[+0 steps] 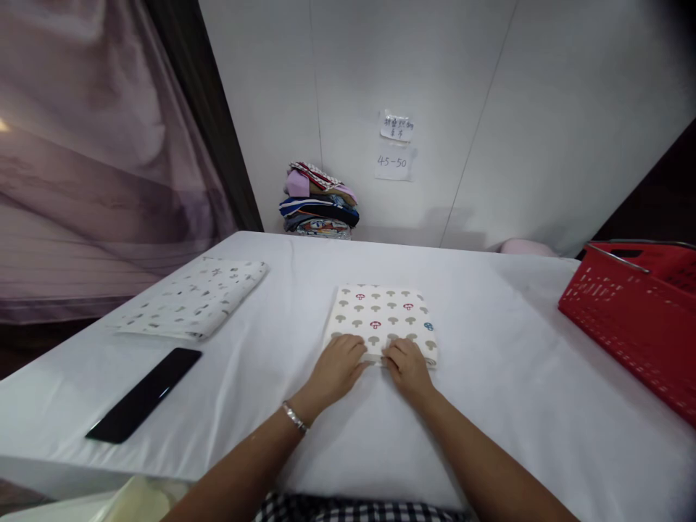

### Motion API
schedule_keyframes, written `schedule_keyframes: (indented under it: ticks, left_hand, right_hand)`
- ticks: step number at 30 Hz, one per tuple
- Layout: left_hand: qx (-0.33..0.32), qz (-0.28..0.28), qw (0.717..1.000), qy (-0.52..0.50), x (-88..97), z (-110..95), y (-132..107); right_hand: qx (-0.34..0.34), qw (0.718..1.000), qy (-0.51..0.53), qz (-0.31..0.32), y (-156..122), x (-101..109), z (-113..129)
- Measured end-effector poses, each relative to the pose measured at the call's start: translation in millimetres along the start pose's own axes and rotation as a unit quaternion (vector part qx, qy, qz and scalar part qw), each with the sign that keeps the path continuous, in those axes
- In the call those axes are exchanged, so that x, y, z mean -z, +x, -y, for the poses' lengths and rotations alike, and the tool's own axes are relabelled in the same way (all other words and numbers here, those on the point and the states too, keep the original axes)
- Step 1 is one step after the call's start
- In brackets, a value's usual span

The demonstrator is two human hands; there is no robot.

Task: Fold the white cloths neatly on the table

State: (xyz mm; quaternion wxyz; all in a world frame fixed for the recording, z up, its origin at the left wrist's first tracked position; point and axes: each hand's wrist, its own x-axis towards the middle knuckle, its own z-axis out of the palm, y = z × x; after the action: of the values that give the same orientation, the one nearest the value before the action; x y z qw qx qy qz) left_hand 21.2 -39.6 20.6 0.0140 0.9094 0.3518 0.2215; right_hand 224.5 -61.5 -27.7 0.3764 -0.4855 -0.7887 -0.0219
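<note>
your white-covered table [489, 362] spreads in front of you, with a red basket [625, 312] at its right end. off to your left lies a flat white printed cloth [190, 301]. the folded mushroom-print cloth [386, 312] lies at the table's middle, straight before you. a black slab [144, 395] rests nearer you than the printed cloth. your left hand [341, 361] and right hand [409, 368] touch the mushroom-print cloth's near edge, fingers bent; i cannot tell whether they pinch or only press. a silvery bracelet [295, 417] circles your left wrist.
</note>
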Motion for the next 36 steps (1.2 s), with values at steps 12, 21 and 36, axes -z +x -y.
schedule_keyframes:
  ticks: [12, 21, 36]
  left_hand:
    - [-0.032, -0.009, 0.998, 0.059, -64.8, 1.3, 10.5]
    - [-0.044, -0.018, 0.998, 0.044, -63.8, 3.0, 11.8]
    - [-0.038, -0.03, 0.999, -0.007, -54.4, -1.0, 12.2]
  right_hand:
    - [0.0, 1.0, -0.001, -0.002, -3.3, 6.3, 6.0]
    - [-0.058, 0.998, -0.038, 0.002, -37.8, 53.4, -18.2]
    - [-0.057, 0.979, -0.158, 0.114, 5.2, 26.8, 0.3]
